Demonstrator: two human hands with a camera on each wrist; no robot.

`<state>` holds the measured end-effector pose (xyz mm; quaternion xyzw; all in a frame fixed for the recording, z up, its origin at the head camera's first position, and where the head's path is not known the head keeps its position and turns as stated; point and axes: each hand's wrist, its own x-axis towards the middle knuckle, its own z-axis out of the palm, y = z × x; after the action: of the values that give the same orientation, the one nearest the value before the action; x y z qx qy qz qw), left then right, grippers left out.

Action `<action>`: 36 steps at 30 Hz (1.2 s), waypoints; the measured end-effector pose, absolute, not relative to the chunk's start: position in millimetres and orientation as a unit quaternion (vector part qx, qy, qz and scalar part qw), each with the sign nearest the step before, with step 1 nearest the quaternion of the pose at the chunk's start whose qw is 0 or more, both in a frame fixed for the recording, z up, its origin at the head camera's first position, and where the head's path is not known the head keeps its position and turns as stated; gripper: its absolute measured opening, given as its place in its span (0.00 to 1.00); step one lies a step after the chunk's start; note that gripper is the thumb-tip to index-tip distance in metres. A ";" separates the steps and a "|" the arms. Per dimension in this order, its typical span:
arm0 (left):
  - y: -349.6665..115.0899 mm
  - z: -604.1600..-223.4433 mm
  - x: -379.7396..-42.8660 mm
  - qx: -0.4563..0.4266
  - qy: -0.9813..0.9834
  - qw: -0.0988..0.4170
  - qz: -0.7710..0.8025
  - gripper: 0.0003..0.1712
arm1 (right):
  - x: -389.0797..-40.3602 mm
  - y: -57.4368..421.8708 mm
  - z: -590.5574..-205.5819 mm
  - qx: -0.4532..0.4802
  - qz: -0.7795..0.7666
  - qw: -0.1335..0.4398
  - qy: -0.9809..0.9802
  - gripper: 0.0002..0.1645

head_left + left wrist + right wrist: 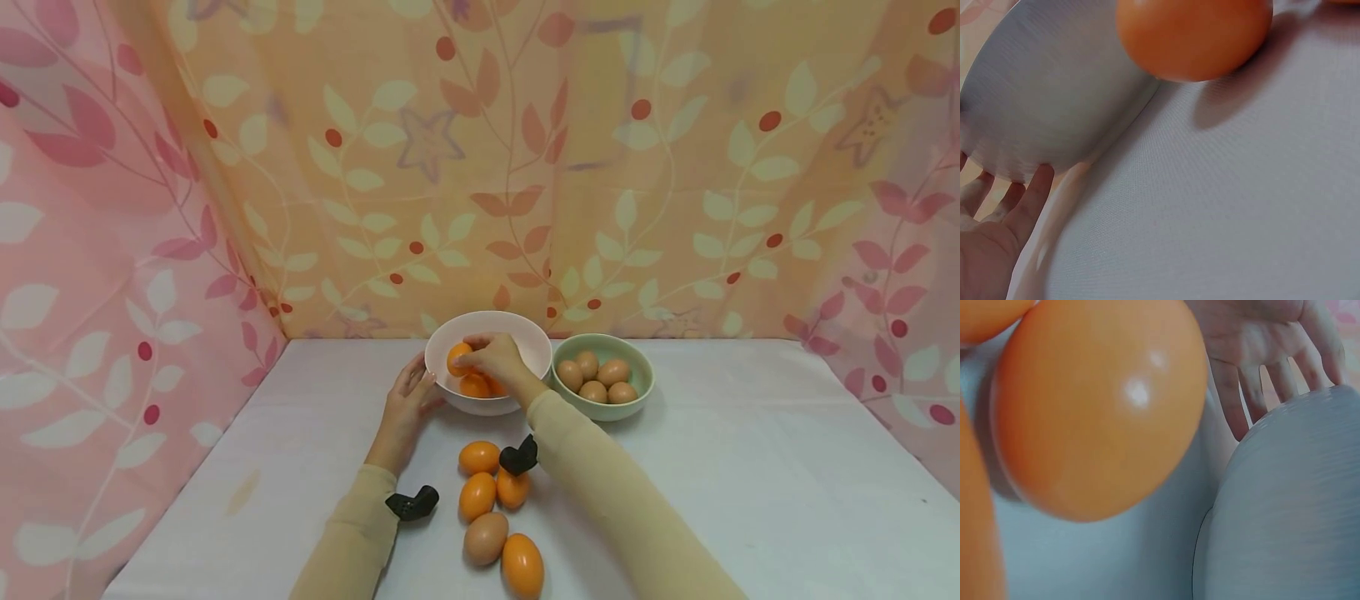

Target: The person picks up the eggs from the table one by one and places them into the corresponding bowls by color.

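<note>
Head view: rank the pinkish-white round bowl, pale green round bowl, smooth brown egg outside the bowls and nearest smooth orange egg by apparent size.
1. Pinkish-white round bowl
2. Pale green round bowl
3. Smooth brown egg and smooth orange egg, unranked: they look close in size, and the orange one lies nearer the camera.

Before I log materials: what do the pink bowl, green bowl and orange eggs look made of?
Pink bowl: matte, faintly streaked outside; plastic or ceramic, unclear. Green bowl: smooth-looking, even-coloured; perhaps likewise. Orange eggs: likely glossy plastic, given bright highlights.
</note>
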<state>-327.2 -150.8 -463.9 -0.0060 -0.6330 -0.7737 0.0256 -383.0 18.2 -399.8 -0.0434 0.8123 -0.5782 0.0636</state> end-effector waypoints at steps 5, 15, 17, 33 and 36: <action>-151.0 -464.0 -327.5 -0.007 -0.636 0.023 -0.772 0.32 | -385.0 17.5 -402.1 -0.050 -0.567 0.070 0.819 0.27; -152.0 -462.0 -328.9 -0.005 -0.633 0.020 -0.774 0.32 | -387.9 16.6 -403.0 -0.069 -0.540 0.084 0.835 0.27; -152.1 -462.4 -328.4 -0.004 -0.633 0.020 -0.774 0.32 | -388.1 16.5 -404.2 -0.070 -0.530 0.085 0.841 0.26; -151.6 -465.6 -326.0 -0.005 -0.631 0.021 -0.775 0.32 | -386.3 16.7 -410.1 -0.078 -0.483 0.092 0.867 0.22; -151.7 -465.1 -326.3 -0.005 -0.631 0.021 -0.775 0.32 | -387.4 16.4 -409.9 -0.086 -0.472 0.092 0.872 0.22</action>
<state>-326.3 -151.7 -465.1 -0.0045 -0.6313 -0.7753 0.0213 -387.4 16.4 -409.9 -0.0855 0.8725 -0.4722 0.0922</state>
